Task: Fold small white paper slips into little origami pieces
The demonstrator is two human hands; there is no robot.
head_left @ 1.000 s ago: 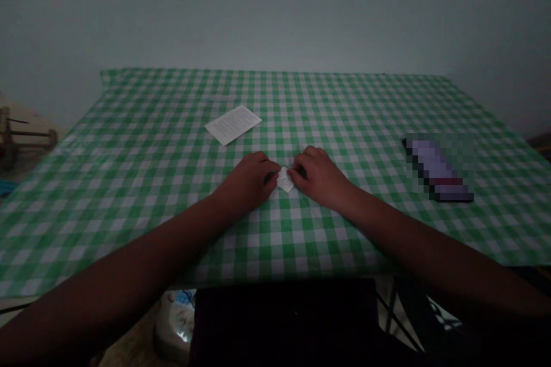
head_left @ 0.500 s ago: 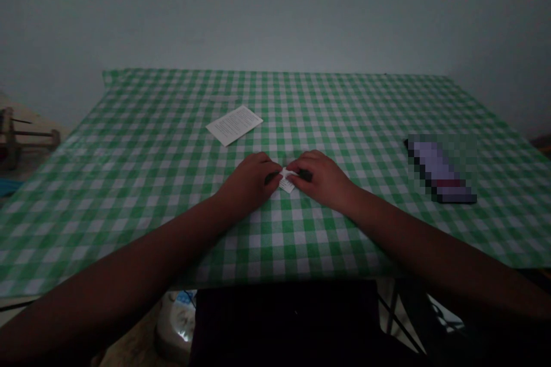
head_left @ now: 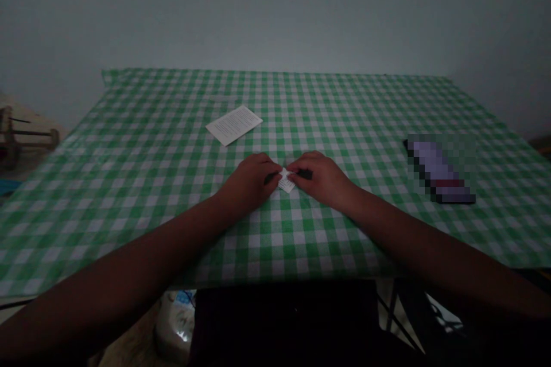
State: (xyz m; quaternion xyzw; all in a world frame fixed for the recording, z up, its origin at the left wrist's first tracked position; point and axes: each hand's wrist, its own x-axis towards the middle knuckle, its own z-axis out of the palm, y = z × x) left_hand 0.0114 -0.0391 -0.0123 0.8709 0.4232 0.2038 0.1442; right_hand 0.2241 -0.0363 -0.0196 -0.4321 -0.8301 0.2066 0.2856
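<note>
Small folded white paper, pinched above green gingham cloth
My left hand and right hand grip it, fingers closed from both sides.

Left hand: fingertips against one side of a small folded paper slip
Right hand: fingertips against the slip's other side
Beyond them: printed paper sheet, lying flat
Underneath: green-and-white gingham tablecloth
Far right: blurred object, too pixelated to tell

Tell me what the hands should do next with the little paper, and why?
Maybe the right hand should lift off a bit, because it and the left hand both press the little paper from opposite sides, and their fingers hide part of it.
</note>
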